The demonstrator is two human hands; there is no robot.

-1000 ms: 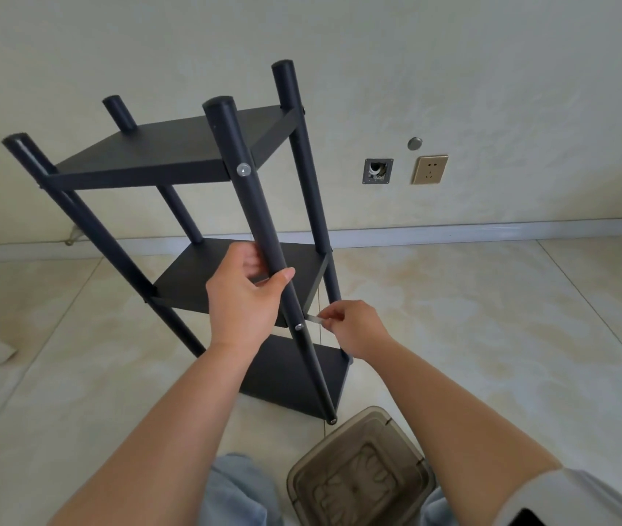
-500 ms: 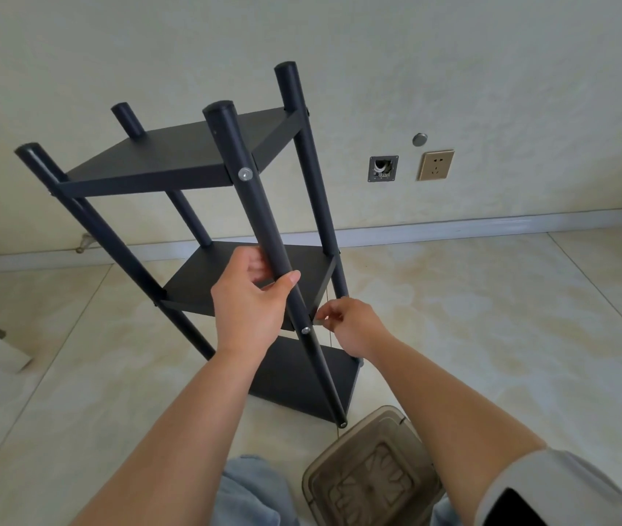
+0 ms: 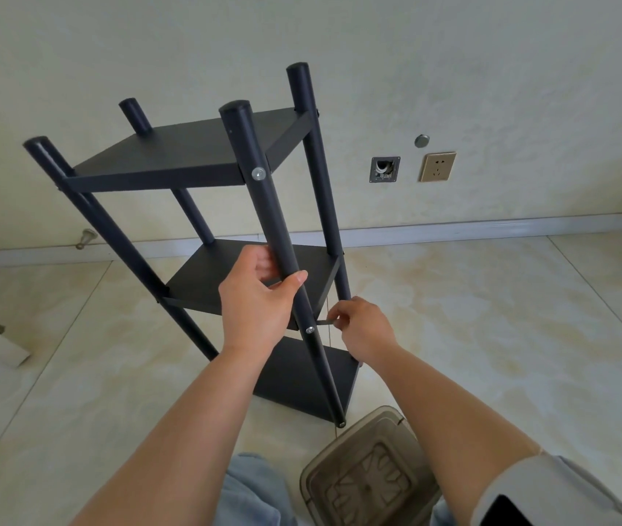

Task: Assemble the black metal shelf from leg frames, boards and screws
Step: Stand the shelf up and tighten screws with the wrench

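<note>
The black shelf (image 3: 203,161) stands tilted on the tiled floor (image 3: 491,336), three boards already fixed between its four legs. The left hand (image 3: 260,301) has its grip closed around the near front leg (image 3: 264,206), just above the middle board. The right hand (image 3: 366,328) pinches a small hex key (image 3: 325,321) that reaches toward the screw (image 3: 310,329) in that leg. A brown plastic container (image 3: 370,476) sits beside the shelf's foot.

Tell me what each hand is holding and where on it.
The left hand grips the shelf's near leg around mid-height, just above the middle board. The right hand pinches the outer end of a small hex key beside that leg.
</note>
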